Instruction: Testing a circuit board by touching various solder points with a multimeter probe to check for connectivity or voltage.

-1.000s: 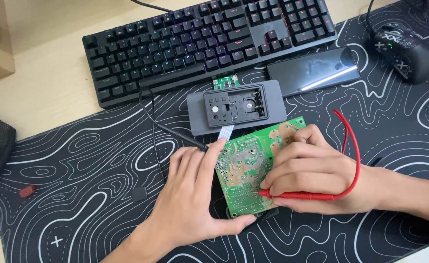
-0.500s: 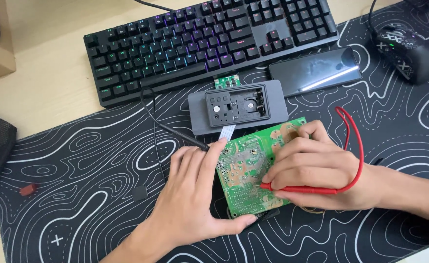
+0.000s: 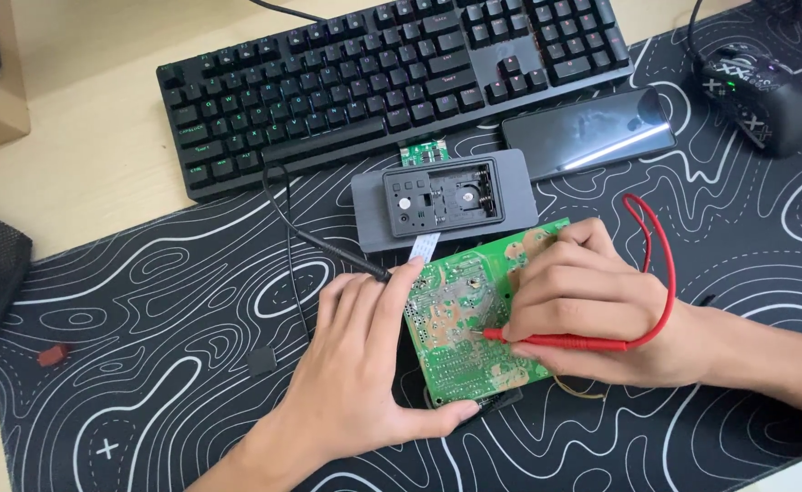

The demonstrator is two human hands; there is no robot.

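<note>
We are pinching a red probe [image 3: 565,342] in our right hand [image 3: 592,305], its tip touching the green circuit board [image 3: 460,323]; our left hand [image 3: 360,364], fingers flat and spread, is bracing the board's left edge on the mat [image 3: 146,301].

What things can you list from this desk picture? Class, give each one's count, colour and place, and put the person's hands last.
keyboard: 1, black, top centre, partly on the mat
phone: 1, dark and glossy, below the keyboard's right end
mouse: 1, black with white marks, top right
desk mat: 1, black with white wavy lines, under most things
grey case: 1, grey, open, centre
circuit board: 1, green, below the case
red probe: 1, red, tip on the board
black probe lead: 1, black, runs to the left hand
small red block: 1, left on the mat
left hand: flat against the board's left edge
right hand: holds the red probe
</note>
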